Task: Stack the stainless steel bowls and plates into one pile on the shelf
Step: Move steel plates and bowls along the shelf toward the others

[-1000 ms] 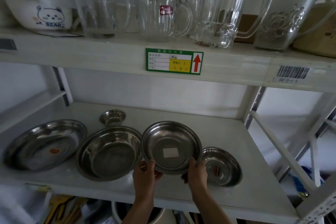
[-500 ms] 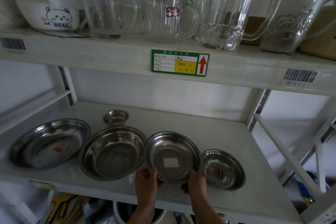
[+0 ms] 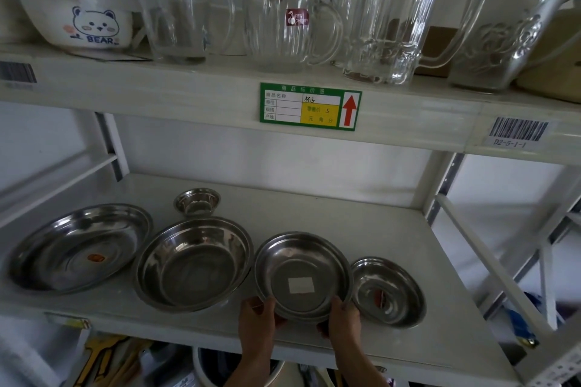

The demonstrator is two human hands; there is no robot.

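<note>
Lower shelf [image 3: 330,217], steel ware, five pieces, none stacked yet by my count. Item one: wide shallow plate [image 3: 78,248] with an orange sticker, far left. Item two: deep bowl [image 3: 193,262], just right of it. Item three: tiny bowl [image 3: 197,202], behind the deep bowl, near the back. Item four: mid-size plate [image 3: 301,275] with a white label in its well, front centre, its left rim beside or perhaps touching the deep bowl's rim; I cannot tell which. Item five: small dish [image 3: 388,291], far right, its rim tucked just under or against item four. Left hand [image 3: 257,317] curled on the near-left rim of the mid-size plate; right hand [image 3: 342,320] curled on its near-right rim; both grasp it at the shelf's front edge. Whether the plate sits flat or is slightly raised I cannot tell. Step in hand, as I judge it: picking up item four to begin the pile. Next move calls for a lift clear of both neighbouring rims, then nesting it into a wider piece to the left, level, so nothing slides off the front.
</note>
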